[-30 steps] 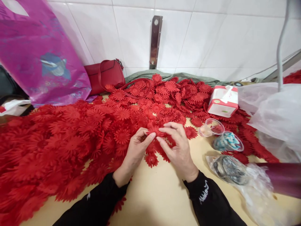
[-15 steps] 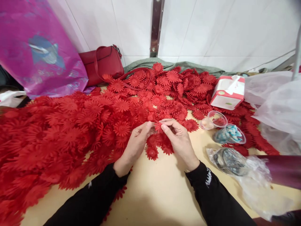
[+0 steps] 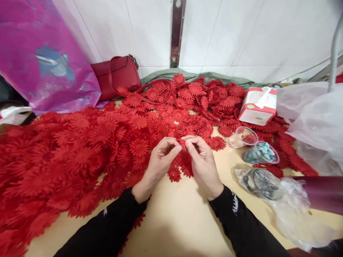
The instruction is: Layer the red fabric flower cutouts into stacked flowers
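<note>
Between my two hands, above the near edge of the pile, is a small red fabric flower (image 3: 182, 143), partly covered by my fingers. My left hand (image 3: 164, 155) pinches its left side with thumb and fingertips. From the other side my right hand (image 3: 202, 157) grips it, thumb on top. Many loose red petal flowers (image 3: 139, 147) lie heaped behind and to the left. Just below my fingers, a few more flowers (image 3: 174, 174) rest on the pale table (image 3: 182, 214).
At the back left stand a purple plastic bag (image 3: 66, 85) and a red handbag (image 3: 120, 73). On the right are a tissue box (image 3: 257, 110), a clear cup (image 3: 243, 137), a cup with blue-and-white contents (image 3: 259, 152) and a bagged round object (image 3: 264, 184).
My left hand has shifted slightly right, its thumb now reaching to the flower. The held flower shows less between my fingers. The view has shifted slightly.
</note>
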Motion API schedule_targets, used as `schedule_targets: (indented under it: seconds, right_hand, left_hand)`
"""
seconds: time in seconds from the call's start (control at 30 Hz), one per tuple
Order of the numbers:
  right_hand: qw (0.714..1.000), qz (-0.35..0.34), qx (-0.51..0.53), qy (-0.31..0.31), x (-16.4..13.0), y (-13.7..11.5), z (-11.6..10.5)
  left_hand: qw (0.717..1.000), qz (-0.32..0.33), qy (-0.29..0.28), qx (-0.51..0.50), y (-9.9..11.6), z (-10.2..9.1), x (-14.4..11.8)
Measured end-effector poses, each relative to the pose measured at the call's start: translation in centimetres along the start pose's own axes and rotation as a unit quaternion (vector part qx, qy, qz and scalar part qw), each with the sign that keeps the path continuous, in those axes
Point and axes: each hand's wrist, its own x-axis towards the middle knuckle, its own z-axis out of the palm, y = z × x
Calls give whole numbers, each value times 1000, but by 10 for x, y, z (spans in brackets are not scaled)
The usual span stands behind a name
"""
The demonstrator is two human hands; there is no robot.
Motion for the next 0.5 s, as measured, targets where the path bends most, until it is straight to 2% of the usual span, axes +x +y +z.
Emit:
schedule_targets:
  seconds: [0.2,0.33,0.4,0.5]
  right_hand:
    - [997,34,54,47,1,-1,8]
    - [996,43,65,45,4,0,11]
    - [994,54,78,49,10,2,6]
    - [983,53,130,119,24,3,-11]
  left_hand:
    - [1000,0,5,-3,2,7,2]
    - [1000,-7,12,-15,5,11,2]
    - [1000,8,15,-8,8,10,-1]
    - [999,47,-7,23,12,6,-6]
